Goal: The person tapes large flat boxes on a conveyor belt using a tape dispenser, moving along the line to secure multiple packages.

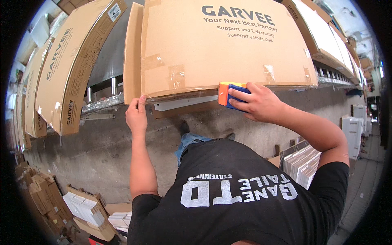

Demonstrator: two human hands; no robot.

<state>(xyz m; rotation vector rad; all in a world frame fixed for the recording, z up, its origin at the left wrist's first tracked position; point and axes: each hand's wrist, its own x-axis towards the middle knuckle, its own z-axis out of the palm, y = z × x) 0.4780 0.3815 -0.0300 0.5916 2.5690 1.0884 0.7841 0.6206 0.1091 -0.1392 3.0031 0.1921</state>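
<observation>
A large brown cardboard carton (228, 53) lies in front of me, with printing on top and clear tape strips along its near edge. Its left end flap (132, 61) stands out from the body. My left hand (136, 116) pinches the near corner of that flap, thumb up against the board. At the middle of the near side, my right hand (255, 102) is closed round an orange and blue tape dispenser (223, 93), which touches the carton's edge. Below this edge the side looks partly open, and a white strip (183, 103) shows there.
A roller conveyor (104, 102) runs under the carton. More long cartons (77, 61) rest to the left, others (318, 32) to the right. Behind me, stacks of white panels (302, 163) and flattened cardboard (49, 196) stand on the concrete floor (102, 163).
</observation>
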